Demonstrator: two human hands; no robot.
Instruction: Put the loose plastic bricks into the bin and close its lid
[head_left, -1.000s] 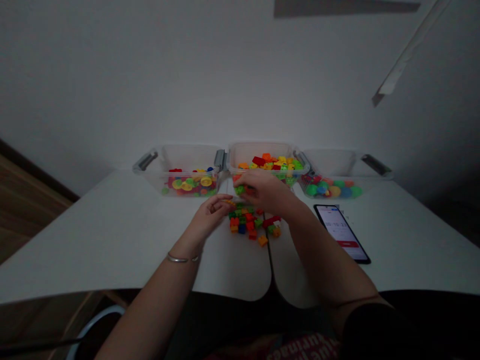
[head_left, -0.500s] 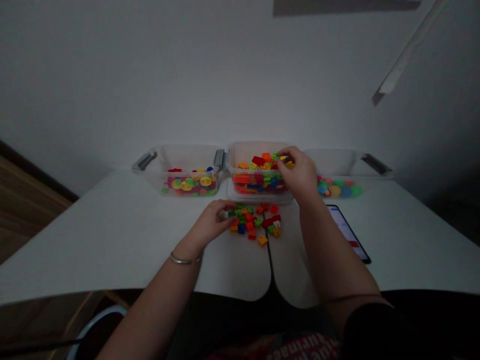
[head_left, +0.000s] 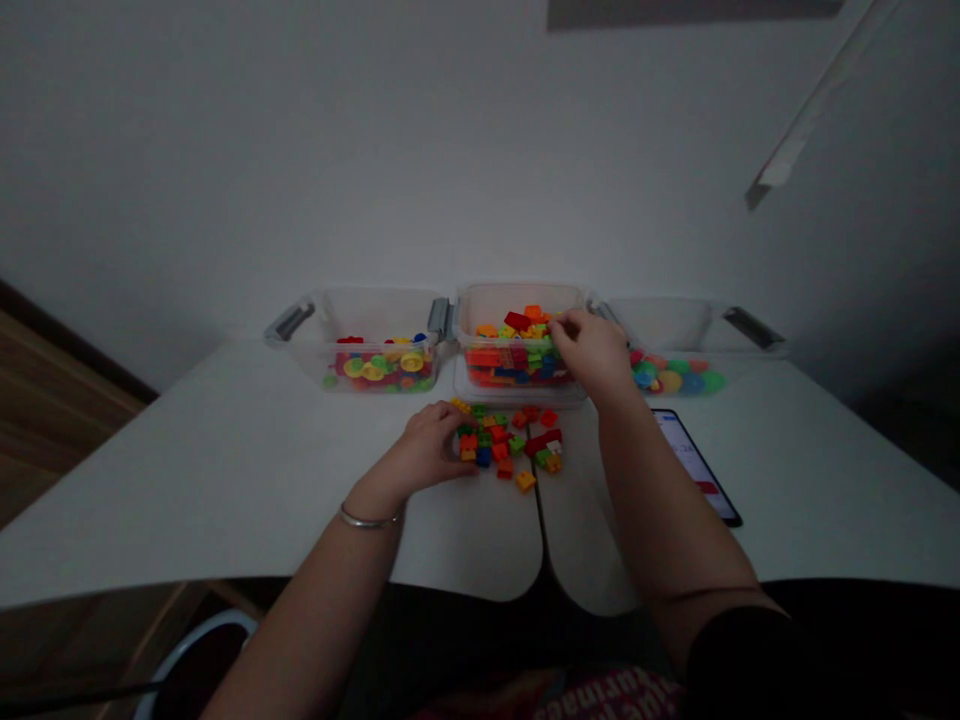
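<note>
A loose pile of small toy building bricks point(head_left: 500, 440) in red, orange, green, yellow and blue lies on the white table. My left hand point(head_left: 431, 445) rests at the pile's left edge, thumb and fingers apart around several bricks without gripping any. Behind the pile stands a clear plastic box point(head_left: 521, 391) filled with similar bricks. My right hand point(head_left: 596, 350) is over its front right corner, fingertips curled together just above the bricks inside. Whatever may be between those fingertips is too dim and small to make out.
To the left, another clear box point(head_left: 379, 300) holds mixed colourful pieces. A third box point(head_left: 664, 318) on the right contains round coloured pieces. A phone point(head_left: 701, 465) lies beside my right forearm. A dark gap point(head_left: 541, 520) splits the table, and the wall rises behind the boxes.
My left hand has spread wider, its thumb dropping toward me along the pile's left side. My right hand has shifted slightly left and lower at the middle box, its fingers drawn closer together.
</note>
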